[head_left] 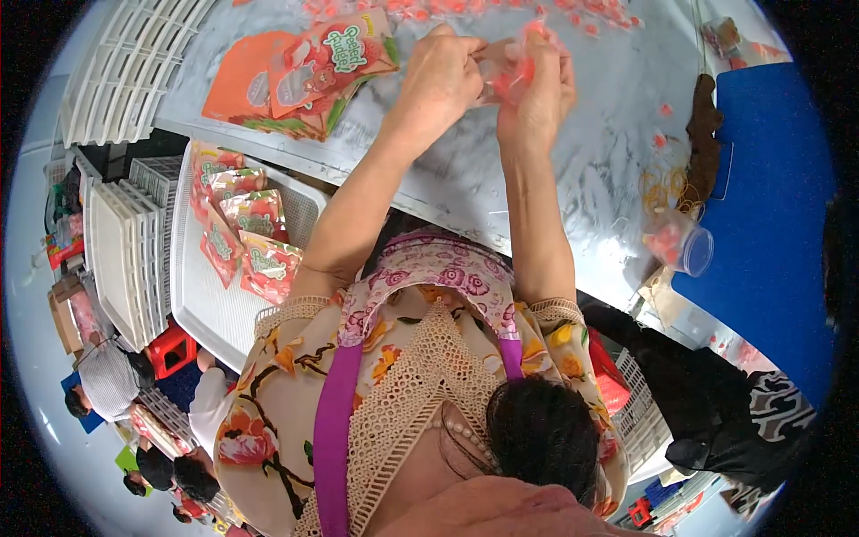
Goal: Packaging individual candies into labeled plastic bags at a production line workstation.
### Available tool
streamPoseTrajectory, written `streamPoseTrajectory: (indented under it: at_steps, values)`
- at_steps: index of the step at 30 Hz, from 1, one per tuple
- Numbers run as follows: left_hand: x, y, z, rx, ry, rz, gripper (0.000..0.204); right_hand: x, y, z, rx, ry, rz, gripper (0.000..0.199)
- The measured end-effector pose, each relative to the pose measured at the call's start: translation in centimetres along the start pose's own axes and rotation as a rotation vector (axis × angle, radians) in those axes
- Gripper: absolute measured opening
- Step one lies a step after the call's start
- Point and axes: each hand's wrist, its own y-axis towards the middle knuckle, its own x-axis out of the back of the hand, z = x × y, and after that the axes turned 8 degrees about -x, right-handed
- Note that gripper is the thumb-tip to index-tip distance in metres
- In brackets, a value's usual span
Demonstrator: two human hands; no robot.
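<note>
Over the far part of the grey marbled table, my two hands are close together at a small clear plastic bag (512, 79) with pinkish-red pieces in it. My right hand (546, 89) is closed round the bag's right side. The fingers of my left hand (438, 80) are pinched at its left edge; the exact grip is partly hidden. To the left of my left hand lie several flat printed red and orange pouches (309, 72), overlapping one another. Many small wrapped red candies (573, 13) are scattered beyond my hands.
A white tray (217, 324) with several filled pouches (268, 266) stands at my left, near stacked white baskets (130, 259). Rubber bands (662, 190), a clear jar (693, 250) and a blue board (774, 197) are at the right. Other people (109, 380) sit at lower left.
</note>
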Motion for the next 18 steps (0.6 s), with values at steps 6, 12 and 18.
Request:
streamPoseTrajectory:
  at_steps: [6, 12, 18]
  values:
    - [-0.1, 0.1, -0.3, 0.085, 0.015, 0.030, 0.032, 1.0, 0.1, -0.6, 0.176, -0.139, 0.073, 0.027]
    - [0.3, 0.2, -0.4, 0.069, -0.096, 0.009, 0.037, 1.6, 0.4, -1.1, 0.319, -0.242, 0.062, 0.026]
    - [0.8, -0.1, -0.8, -0.006, -0.058, 0.029, 0.041, 1.0, -0.4, -0.4, 0.246, -0.323, 0.043, 0.025]
